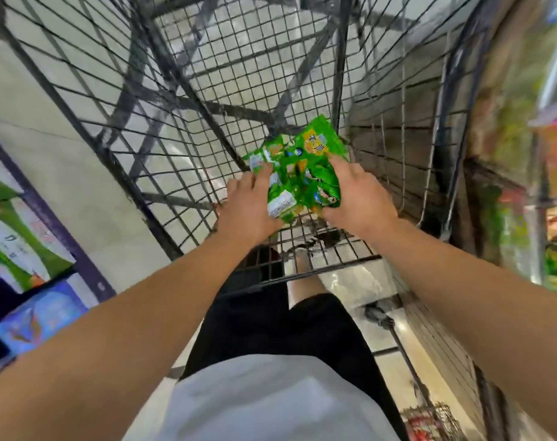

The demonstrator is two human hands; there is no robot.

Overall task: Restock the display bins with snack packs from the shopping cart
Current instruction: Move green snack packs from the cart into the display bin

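Down in the wire shopping cart (207, 100), the bunch of green snack packs (299, 173) sits squarely between both hands, left hand (250, 208) and right hand (355, 198) clasping its sides, its long axis running away from them.

the shopping cart (239, 90) stands directly ahead of the person, its wire basket filling the centre and upper part of the view. a bundle of snack packs (299, 170) sits inside the basket, near its floor at the near end, just right of centre. the left hand (248, 208) grips the bundle's left side; the right hand (356, 198) grips its right side, so the bundle lies between the hands. both forearms reach down into the basket from the near corners of the view. shelved boxes (19, 243) lie left of the cart. display bins (531, 186) holding packs lie right of the cart, just beside its wall.
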